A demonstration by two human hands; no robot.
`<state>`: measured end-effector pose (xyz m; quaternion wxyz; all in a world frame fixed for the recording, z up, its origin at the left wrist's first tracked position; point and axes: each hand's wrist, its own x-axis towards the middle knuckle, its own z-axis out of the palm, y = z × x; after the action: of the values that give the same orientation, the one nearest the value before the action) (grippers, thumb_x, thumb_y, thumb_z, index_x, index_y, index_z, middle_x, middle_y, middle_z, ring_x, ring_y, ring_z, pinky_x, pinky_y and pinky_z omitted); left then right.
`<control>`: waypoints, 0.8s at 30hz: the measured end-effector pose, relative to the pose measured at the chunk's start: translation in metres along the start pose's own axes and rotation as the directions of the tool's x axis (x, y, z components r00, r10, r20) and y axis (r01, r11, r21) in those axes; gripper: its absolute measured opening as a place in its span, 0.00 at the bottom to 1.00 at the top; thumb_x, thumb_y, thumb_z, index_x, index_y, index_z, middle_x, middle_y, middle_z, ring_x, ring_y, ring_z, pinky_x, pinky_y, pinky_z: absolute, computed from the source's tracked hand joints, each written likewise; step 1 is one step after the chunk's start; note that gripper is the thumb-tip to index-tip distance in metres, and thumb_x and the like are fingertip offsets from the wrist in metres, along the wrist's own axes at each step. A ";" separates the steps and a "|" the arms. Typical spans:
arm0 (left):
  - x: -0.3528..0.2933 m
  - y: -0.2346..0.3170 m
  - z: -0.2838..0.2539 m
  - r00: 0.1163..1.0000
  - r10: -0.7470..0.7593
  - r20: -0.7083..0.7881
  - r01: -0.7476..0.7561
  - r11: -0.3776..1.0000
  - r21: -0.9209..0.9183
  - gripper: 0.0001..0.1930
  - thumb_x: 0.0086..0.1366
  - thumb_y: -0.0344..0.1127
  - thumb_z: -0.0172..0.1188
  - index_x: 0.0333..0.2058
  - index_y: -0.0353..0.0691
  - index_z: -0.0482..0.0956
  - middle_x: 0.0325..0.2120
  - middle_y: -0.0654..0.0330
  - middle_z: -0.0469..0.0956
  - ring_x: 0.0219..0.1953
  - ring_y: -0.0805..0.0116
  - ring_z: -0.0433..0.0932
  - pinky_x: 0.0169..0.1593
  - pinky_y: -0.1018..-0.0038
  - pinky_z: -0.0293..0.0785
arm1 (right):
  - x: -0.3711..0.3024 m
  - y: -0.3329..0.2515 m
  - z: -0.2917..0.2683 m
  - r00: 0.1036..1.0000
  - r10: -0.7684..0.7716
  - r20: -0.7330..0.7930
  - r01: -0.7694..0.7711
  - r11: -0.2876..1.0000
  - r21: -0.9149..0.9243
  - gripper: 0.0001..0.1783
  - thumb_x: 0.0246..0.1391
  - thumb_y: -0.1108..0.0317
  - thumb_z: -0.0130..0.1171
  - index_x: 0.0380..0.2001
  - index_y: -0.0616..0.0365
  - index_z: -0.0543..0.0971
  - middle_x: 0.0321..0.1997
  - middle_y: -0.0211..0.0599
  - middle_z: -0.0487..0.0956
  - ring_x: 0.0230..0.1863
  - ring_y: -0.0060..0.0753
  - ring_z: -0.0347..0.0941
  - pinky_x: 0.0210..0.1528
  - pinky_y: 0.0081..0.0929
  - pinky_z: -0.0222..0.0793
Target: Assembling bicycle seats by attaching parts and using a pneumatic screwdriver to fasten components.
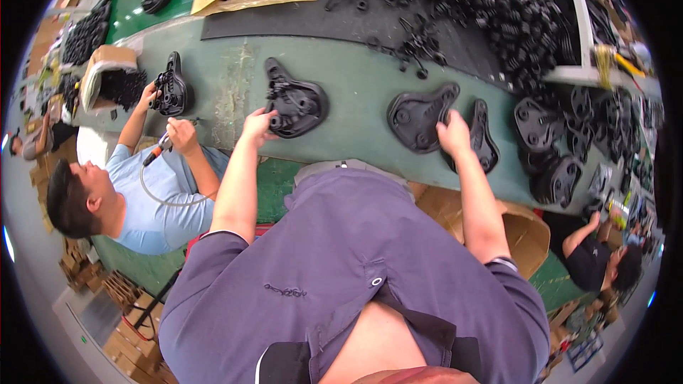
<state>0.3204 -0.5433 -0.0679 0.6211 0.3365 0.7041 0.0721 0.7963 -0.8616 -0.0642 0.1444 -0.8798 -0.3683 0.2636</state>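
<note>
A black bicycle saddle [307,105] lies underside up on the green table in front of me, its narrow nose pointing away. My left hand [259,128] is closed on its near left side, where dark fittings sit in the hollow. To the right, a second black saddle [416,119] lies with its nose toward the upper right. My right hand [454,135] is closed on that saddle's right edge; the fingertips are partly hidden. Just right of this hand, another saddle [482,139] lies close against it.
A large pile of black looped parts [491,11] covers the dark mat [277,20] at the back. More saddles [537,124] crowd the right. At left a co-worker [153,192] holds a power screwdriver [161,148] beside a saddle [173,85]. A cardboard box [523,235] stands below the table edge.
</note>
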 end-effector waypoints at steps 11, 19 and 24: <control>0.080 -0.009 0.010 0.594 0.556 -0.582 -0.601 0.787 0.139 0.09 0.72 0.34 0.65 0.45 0.36 0.80 0.36 0.60 0.82 0.31 0.71 0.81 0.35 0.70 0.80 | 0.013 -0.165 0.034 0.965 -0.259 0.037 0.251 0.956 0.151 0.16 0.59 0.66 0.70 0.47 0.62 0.84 0.43 0.48 0.87 0.43 0.44 0.86 0.49 0.39 0.81; 0.071 0.268 0.053 0.096 0.935 -0.342 -0.894 0.233 0.384 0.13 0.65 0.28 0.68 0.47 0.36 0.78 0.42 0.53 0.78 0.45 0.54 0.78 0.52 0.62 0.75 | 0.203 -0.301 -0.066 0.683 -0.682 -0.261 0.678 0.725 -0.122 0.17 0.55 0.71 0.70 0.47 0.62 0.81 0.54 0.51 0.81 0.57 0.56 0.78 0.61 0.44 0.75; 0.154 0.398 0.001 -0.097 0.908 -0.407 -0.675 0.241 0.697 0.24 0.67 0.42 0.67 0.56 0.35 0.77 0.58 0.44 0.76 0.62 0.41 0.72 0.67 0.48 0.65 | 0.305 -0.444 -0.091 0.460 -0.859 -0.225 0.789 0.512 -0.339 0.21 0.53 0.65 0.70 0.49 0.63 0.83 0.57 0.50 0.80 0.62 0.53 0.75 0.70 0.43 0.69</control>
<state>0.4738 -0.1531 0.0112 0.0158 0.6973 0.5395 0.4716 0.7741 -0.3414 0.1005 0.2368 -0.6311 -0.7374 -0.0442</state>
